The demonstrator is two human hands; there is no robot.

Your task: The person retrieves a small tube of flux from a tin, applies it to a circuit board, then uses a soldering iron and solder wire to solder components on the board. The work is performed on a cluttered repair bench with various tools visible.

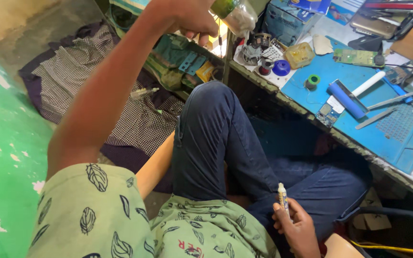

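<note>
My left hand [190,20] is raised at the top of the view, with the arm stretched up from the shoulder. It is closed around a clear plastic bottle [239,15] with a green label, which is tilted over the near edge of the workbench. My right hand [298,232] rests low by my lap, shut on a small white tube [283,195] held upright with its cap at the top. My bent knee in dark blue jeans [213,129] lies between the two hands.
A blue work mat [388,138] on the bench carries circuit boards, a green solder spool [313,81], a blue roller [346,99], tweezers and a yellowish plastic box [299,54]. A checked cloth [72,76] lies on the floor. A green wall [1,143] stands at the left.
</note>
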